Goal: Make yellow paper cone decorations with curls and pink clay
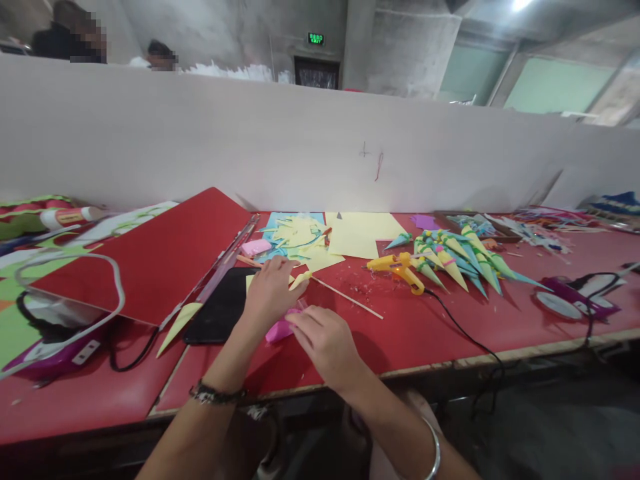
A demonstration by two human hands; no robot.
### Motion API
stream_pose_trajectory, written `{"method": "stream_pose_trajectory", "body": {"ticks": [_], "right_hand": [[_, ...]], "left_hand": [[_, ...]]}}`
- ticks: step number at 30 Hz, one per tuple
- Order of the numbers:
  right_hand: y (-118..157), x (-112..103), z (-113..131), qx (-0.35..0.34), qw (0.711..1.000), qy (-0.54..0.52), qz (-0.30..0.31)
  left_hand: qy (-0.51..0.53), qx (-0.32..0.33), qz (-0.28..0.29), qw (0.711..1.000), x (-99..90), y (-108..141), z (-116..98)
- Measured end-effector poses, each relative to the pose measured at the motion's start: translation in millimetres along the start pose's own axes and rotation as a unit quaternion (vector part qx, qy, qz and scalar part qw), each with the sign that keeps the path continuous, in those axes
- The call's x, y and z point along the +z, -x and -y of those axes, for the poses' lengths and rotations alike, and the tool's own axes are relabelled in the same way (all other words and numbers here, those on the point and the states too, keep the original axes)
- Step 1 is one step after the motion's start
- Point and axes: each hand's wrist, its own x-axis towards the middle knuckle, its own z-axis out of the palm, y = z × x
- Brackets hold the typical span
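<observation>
Right hand (327,340) touches the pink lump (278,331) on the table (400,333).

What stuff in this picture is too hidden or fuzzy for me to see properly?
All in the head view:
- Part of the pink lump: hidden by the right hand.
- Part of the flat black thing: hidden by the left hand.
- The orange patch on the white tube: too small and blurred.
- One end of the white cable: cut off by the left edge.
</observation>
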Motion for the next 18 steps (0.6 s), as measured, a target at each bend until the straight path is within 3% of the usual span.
{"method": "stream_pose_trajectory", "body": {"ticks": [4, 8, 13, 18], "right_hand": [[-1.2, -4.6, -0.7, 0.073, 0.994, -0.085, -0.012], [-4.1, -10.5, -2.3, 0.152, 0.974, -0.158, -0.066], [-7.7, -16.9, -9.9, 0.199, 0.943, -0.242, -0.116], [-10.2, -22.5, -15.8, 0.274, 0.872, -0.35, -0.206]], "left_hand": [[-0.07, -0.03, 0.087, 0.993, 8.8, -6.9, -7.5], [-0.06, -0.027, 0.123, 0.99, 16.5, -6.4, -5.0], [-0.049, -0.007, 0.117, 0.992, 13.4, -6.5, -2.7], [0.057, 0.103, 0.035, 0.992, 4.5, 5.9, -10.9]]}}
